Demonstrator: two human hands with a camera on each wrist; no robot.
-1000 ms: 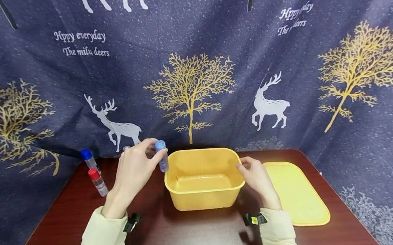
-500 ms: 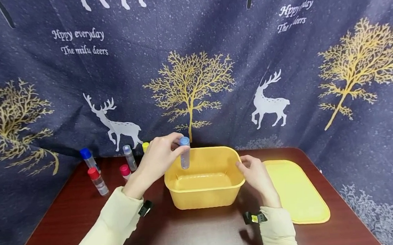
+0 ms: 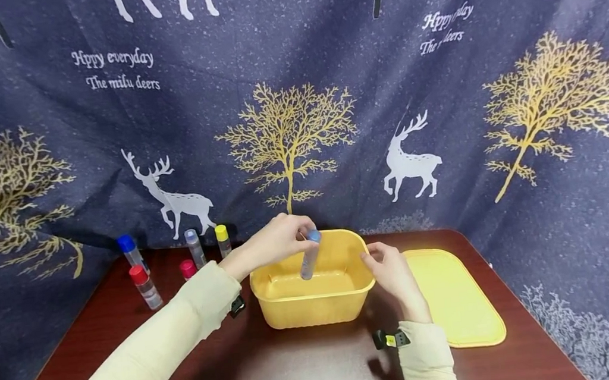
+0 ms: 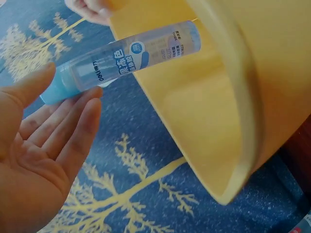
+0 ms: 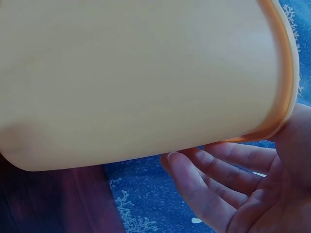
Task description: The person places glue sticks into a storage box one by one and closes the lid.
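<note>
My left hand (image 3: 286,236) pinches a clear glue bottle (image 3: 309,262) by its light blue cap. The bottle hangs tilted inside the opening of the yellow plastic box (image 3: 314,310), base downward. In the left wrist view, the label on the glue bottle (image 4: 141,56) faces the camera, with thumb and fingers at the cap end. My right hand (image 3: 397,272) holds the box at its right side, near the rim. The right wrist view has the box wall (image 5: 146,82) filling most of the picture, with the thumb and fingers of the right hand (image 5: 243,184) against its edge.
Several capped bottles stand at the table's left: blue (image 3: 133,254), red (image 3: 146,287), pale blue (image 3: 195,249), yellow (image 3: 224,241) and pinkish red (image 3: 188,269). A flat yellow lid (image 3: 452,297) lies right of the box. A patterned cloth (image 3: 294,53) hangs behind the table (image 3: 318,368).
My left hand has carried the glue bottle rightward from the box's left rim, then lower into its opening, and the bottle now tilts. The right hand stays at the box.
</note>
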